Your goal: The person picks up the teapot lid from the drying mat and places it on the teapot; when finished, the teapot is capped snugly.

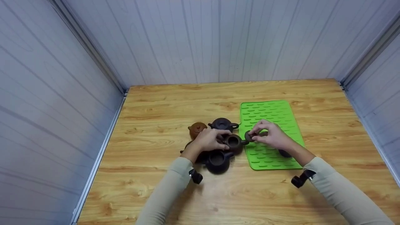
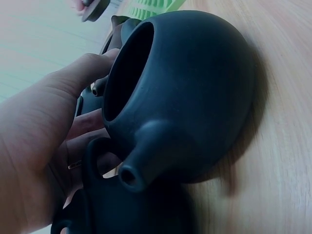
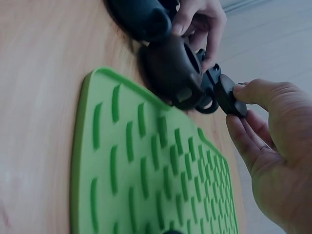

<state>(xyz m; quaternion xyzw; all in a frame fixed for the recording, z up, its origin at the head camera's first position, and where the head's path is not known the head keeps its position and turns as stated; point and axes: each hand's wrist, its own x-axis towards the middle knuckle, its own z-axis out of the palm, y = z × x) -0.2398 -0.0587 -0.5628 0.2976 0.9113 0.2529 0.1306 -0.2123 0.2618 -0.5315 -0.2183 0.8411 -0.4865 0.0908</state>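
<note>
My left hand (image 1: 208,140) grips a dark brown teapot (image 1: 237,149) by the side, thumb and fingers at its rim. The pot has no lid on, and its round opening faces up. Over the green mat's left edge, my right hand (image 1: 272,136) pinches a small round dark lid (image 3: 227,96) between thumb and fingers. The lid is held tilted, just to the right of the brown teapot. A black lidless teapot (image 1: 217,167) stands nearer me, below the left hand; its spout and opening fill much of the left wrist view.
The green ridged mat (image 1: 268,114) lies on the wooden table at right. Beyond the left hand stand an orange-brown teapot (image 1: 197,129) and a dark lidded teapot (image 1: 220,123). Another dark pot is mostly hidden under the left wrist. A dark object (image 1: 284,153) sits on the mat below the right wrist.
</note>
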